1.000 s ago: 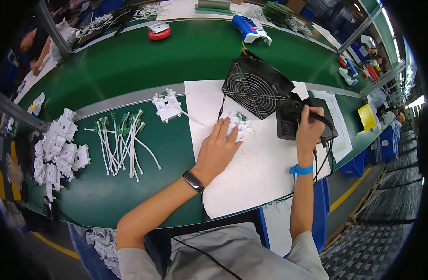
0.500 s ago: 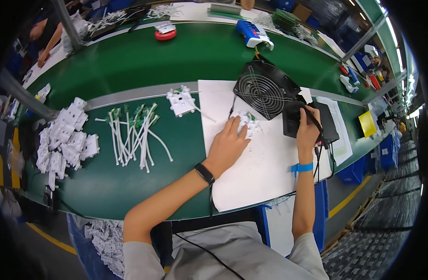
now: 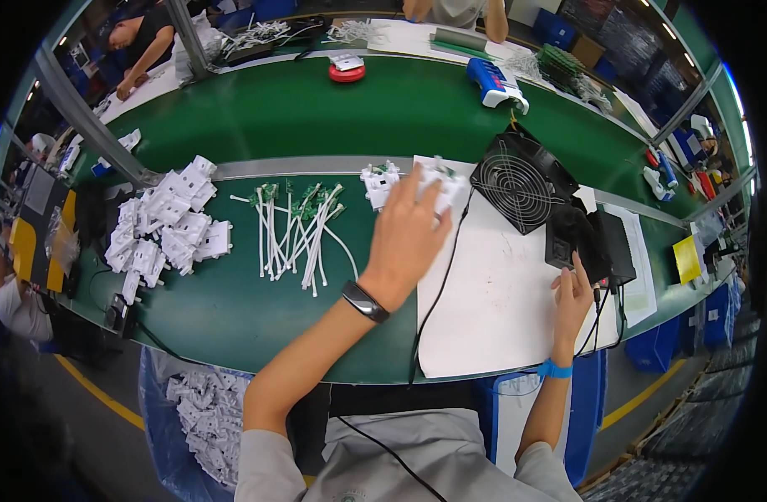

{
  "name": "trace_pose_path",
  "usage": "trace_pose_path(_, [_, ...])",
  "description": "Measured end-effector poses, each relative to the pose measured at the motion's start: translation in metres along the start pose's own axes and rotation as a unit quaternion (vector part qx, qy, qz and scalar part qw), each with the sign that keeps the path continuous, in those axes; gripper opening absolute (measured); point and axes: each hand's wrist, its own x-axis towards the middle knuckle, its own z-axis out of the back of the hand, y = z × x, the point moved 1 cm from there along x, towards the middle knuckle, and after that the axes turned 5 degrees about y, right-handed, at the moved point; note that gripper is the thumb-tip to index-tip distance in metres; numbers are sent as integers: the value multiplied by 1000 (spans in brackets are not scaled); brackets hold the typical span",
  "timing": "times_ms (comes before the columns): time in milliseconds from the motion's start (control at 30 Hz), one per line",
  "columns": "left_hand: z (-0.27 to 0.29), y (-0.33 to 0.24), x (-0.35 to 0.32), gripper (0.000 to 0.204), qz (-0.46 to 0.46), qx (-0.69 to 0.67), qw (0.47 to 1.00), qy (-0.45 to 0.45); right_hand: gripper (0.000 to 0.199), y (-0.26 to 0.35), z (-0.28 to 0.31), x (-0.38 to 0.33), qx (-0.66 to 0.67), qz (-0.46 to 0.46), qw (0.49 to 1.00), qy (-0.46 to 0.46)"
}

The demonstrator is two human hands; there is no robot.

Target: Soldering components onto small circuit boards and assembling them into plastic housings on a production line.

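Note:
My left hand [image 3: 406, 238] grips a white plastic housing [image 3: 450, 191] at the upper left edge of the white paper sheet [image 3: 471, 326]. Green parts show on it, and motion blurs it slightly. Just left of it lies another white housing [image 3: 378, 186] with a bit of green board. Over the sheet's right side, my right hand [image 3: 572, 293] has its fingers apart and holds nothing. It is just below a black box-shaped holder [image 3: 572, 238]. Behind that stands a black fan [image 3: 519, 188] with a round wire guard.
White cables with green boards [image 3: 296, 234] lie left of the sheet, beside a heap of white housings [image 3: 170, 219]. A black cord [image 3: 438, 305] crosses the sheet. Behind are a blue-and-white tool [image 3: 496, 85] and a red round item [image 3: 347, 74]. A bin of white parts [image 3: 204, 422] sits below.
My left hand has lifted the white housing off the sheet and carried it up and left. My right hand has let go of the black item at the holder and drawn back. The view has shifted.

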Motion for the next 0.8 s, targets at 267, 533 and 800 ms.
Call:
trace_pose_path(267, [-10,47,-22,62,86,128,987,40,35,25,-38,-36,19,55,991,119])
trace_pose_path(533, [100,73,-58,57,116,168,977,-53,25,121,-119,-88,47,174,895,409])
trace_pose_path(800, [250,177,-115,60,317,299,883,-176,43,195,-278,-90,13,318,807,497])
